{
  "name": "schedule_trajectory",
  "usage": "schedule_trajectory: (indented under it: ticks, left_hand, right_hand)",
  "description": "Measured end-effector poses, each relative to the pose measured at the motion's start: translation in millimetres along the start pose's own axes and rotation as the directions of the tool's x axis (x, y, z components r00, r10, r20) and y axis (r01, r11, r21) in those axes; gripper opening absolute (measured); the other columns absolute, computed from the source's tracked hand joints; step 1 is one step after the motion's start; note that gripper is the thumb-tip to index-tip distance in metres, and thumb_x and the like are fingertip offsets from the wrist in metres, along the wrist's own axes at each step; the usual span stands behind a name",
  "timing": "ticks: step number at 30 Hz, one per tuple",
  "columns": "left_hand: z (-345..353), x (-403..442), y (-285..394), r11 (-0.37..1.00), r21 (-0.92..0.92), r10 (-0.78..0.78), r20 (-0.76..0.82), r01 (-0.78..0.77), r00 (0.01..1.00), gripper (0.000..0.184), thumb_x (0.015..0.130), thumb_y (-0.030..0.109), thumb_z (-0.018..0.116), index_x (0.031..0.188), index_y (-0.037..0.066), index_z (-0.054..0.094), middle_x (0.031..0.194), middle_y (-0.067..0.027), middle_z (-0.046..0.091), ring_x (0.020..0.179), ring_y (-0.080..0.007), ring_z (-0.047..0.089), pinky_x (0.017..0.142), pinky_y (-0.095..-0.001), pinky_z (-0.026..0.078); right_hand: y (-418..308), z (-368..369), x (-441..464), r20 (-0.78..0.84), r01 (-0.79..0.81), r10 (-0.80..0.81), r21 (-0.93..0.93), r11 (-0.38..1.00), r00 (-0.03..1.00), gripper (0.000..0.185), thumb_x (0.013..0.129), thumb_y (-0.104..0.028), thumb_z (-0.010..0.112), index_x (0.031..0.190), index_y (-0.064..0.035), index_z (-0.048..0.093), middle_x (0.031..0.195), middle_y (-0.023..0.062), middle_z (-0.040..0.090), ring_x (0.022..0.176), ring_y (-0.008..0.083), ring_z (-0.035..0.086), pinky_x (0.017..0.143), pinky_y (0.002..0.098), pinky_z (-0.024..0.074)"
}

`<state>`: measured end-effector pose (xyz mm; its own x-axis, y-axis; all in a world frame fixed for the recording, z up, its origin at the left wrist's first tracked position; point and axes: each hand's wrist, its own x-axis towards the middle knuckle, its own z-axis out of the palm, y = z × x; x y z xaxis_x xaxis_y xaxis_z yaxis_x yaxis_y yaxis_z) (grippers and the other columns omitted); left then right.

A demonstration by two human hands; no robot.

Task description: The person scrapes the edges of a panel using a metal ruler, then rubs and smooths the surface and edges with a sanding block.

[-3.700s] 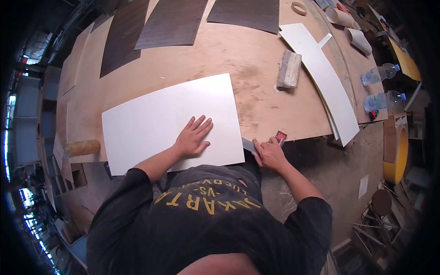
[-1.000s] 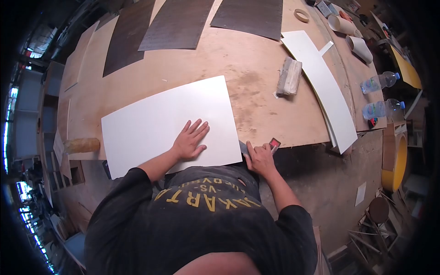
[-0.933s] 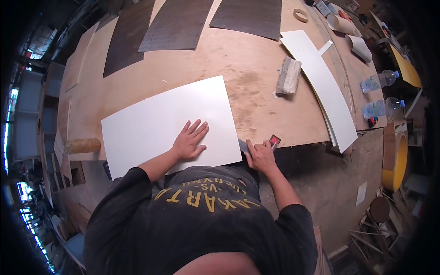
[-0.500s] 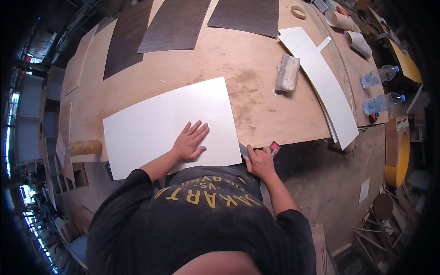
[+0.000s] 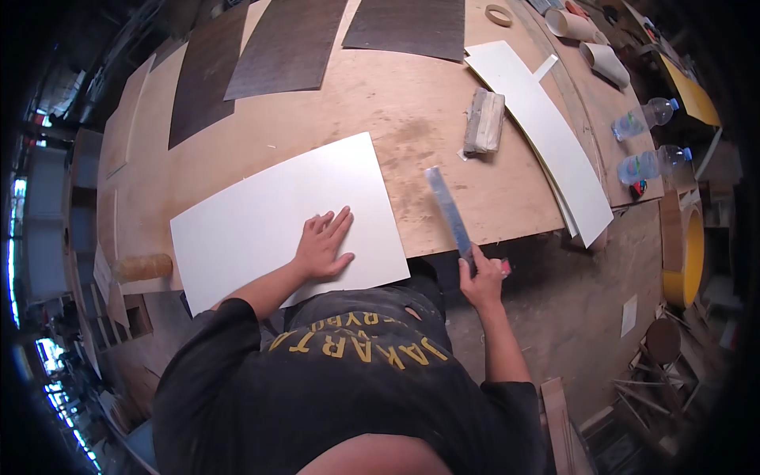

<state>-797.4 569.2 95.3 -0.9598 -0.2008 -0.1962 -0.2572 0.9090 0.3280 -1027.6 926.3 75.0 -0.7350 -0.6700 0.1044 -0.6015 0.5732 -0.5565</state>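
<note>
A white panel (image 5: 277, 206) lies at the front edge of the wooden table (image 5: 309, 117). My left hand (image 5: 323, 244) rests on the panel, its fingers partly spread and nothing in its grip. Right of the panel, my right hand (image 5: 481, 277) is closed round the lower end of a flat, grey metal tool (image 5: 449, 210), long and narrow like a file. The tool points away from me over the table, apart from the panel. A small red piece (image 5: 506, 267) shows beside the right hand.
Dark sheets (image 5: 286, 47) lie along the far side. A wrapped block (image 5: 484, 121) sits near long white strips (image 5: 546, 131) on the right, with plastic bottles (image 5: 640, 166) beyond. An amber roll (image 5: 143, 267) lies at the left edge, a tape ring (image 5: 499, 14) at the back.
My right hand has moved right, off the panel's edge, and the metal tool has swung up to point away from me. My left hand's fingers have shifted slightly on the panel.
</note>
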Motion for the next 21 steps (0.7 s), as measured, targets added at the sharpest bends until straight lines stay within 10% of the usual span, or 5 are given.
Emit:
schedule_trajectory:
  ticks: [4, 12, 21]
  left_hand:
    - [3, 37, 35, 0.972, -0.080, -0.222, 0.020, 0.223, 0.975, 0.102, 0.094, 0.060, 0.065, 0.169, -0.002, 0.032, 0.179, -0.0202, 0.027, 0.159, -0.0495, 0.029, 0.129, -0.0622, 0.015]
    - [27, -5, 26, 0.991, 0.045, 0.126, 0.077, -0.130, 0.989, 0.104, 0.100, 0.061, 0.060, 0.170, -0.006, 0.022, 0.178, -0.0279, 0.022, 0.167, -0.0422, 0.017, 0.135, -0.0572, 0.015]
    - [38, -2, 29, 0.992, -0.030, -0.126, -0.099, 0.123, 0.987, 0.112, 0.097, 0.063, 0.064, 0.167, -0.013, 0.022, 0.176, -0.0352, 0.019, 0.166, -0.0485, 0.015, 0.134, -0.0586, 0.014]
  right_hand:
    - [-18, 16, 1, 0.003, 0.107, -0.107, 0.001, 0.994, 0.994, 0.053, 0.095, -0.029, 0.076, 0.138, 0.0001, 0.067, 0.086, 0.0156, 0.073, 0.076, 0.0347, 0.064, 0.080, 0.0463, 0.0429]
    - [-38, 26, 1, 0.037, 0.070, -0.070, 0.001, 0.998, 0.997, 0.054, 0.097, -0.031, 0.075, 0.140, 0.0004, 0.066, 0.087, 0.0156, 0.074, 0.077, 0.0335, 0.065, 0.082, 0.0451, 0.0421]
    - [-90, 62, 6, 0.102, -0.084, 0.073, 0.103, 0.991, 0.992, 0.064, 0.095, -0.036, 0.078, 0.145, 0.0001, 0.060, 0.102, 0.0205, 0.078, 0.089, 0.0367, 0.070, 0.087, 0.0463, 0.0419]
